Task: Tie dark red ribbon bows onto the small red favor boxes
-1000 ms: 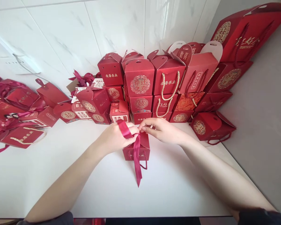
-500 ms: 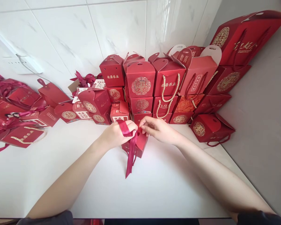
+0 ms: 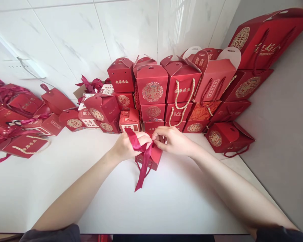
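A small red gift box (image 3: 155,158) stands on the white table in front of me, partly covered by my hands, with a dark red cord handle at its near side. My left hand (image 3: 131,144) is closed at the top of the box, and a magenta ribbon (image 3: 144,168) loops over its fingers. One long tail of the ribbon hangs down over the near face of the box. My right hand (image 3: 173,141) pinches the ribbon near the box's top, its fingertips meeting those of my left hand. The exact shape of the ribbon between the fingertips is hidden.
Stacked red gift boxes (image 3: 151,89) line the tiled wall (image 3: 131,30) behind my hands. Taller stacks and a large red box (image 3: 270,40) stand at the right. Ribboned boxes (image 3: 27,146) are heaped at the left. The white table (image 3: 166,208) spreads out in front.
Both hands and the box have shifted slightly right. The fingers of my right hand have closed in on the ribbon beside my left fingertips.
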Demonstrator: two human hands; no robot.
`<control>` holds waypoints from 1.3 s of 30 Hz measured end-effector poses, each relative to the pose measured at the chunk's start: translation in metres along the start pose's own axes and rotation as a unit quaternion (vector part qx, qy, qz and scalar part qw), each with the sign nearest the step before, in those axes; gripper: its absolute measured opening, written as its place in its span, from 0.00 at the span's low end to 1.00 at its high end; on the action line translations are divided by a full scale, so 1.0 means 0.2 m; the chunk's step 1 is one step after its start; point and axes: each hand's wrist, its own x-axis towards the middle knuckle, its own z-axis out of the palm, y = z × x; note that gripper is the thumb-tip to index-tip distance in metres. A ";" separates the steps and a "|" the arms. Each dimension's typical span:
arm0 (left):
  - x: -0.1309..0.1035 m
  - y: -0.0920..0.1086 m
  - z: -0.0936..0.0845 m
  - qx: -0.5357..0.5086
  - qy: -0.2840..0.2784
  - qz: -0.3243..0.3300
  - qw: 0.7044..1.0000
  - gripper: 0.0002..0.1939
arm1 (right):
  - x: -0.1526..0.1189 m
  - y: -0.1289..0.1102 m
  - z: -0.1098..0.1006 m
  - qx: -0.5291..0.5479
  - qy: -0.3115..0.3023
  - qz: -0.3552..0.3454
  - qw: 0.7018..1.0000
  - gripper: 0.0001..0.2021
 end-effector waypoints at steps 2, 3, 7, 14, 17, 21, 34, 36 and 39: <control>0.00 0.00 0.00 0.002 0.008 0.000 1.000 0.04 | 0.00 0.00 -0.01 -0.029 0.025 0.002 0.999 0.06; 0.00 0.00 0.00 0.006 0.013 0.002 1.000 0.04 | 0.00 0.00 -0.01 -0.041 0.033 0.003 0.999 0.05; 0.00 0.01 0.00 0.015 0.017 0.008 1.000 0.04 | -0.01 -0.01 -0.01 -0.049 0.008 -0.001 0.999 0.05; -0.01 0.00 0.01 0.004 0.014 0.000 1.000 0.04 | 0.00 0.00 -0.02 -0.052 0.031 -0.018 0.998 0.04; -0.01 0.00 0.02 0.000 0.011 0.000 1.000 0.04 | 0.00 0.00 -0.03 -0.059 0.025 -0.020 0.998 0.05; -0.01 0.00 0.02 0.009 -0.004 -0.006 1.000 0.04 | 0.00 0.01 -0.01 -0.035 0.002 -0.034 0.999 0.05; -0.02 0.00 0.02 0.005 0.008 -0.006 1.000 0.04 | 0.00 0.01 -0.02 0.001 -0.006 -0.052 0.999 0.04; -0.02 0.00 0.02 -0.006 0.006 -0.016 1.000 0.04 | 0.00 0.02 -0.02 0.009 0.000 -0.054 0.999 0.04; -0.02 0.00 0.03 -0.012 -0.001 -0.022 1.000 0.04 | 0.01 0.03 -0.01 -0.003 0.000 -0.064 0.998 0.05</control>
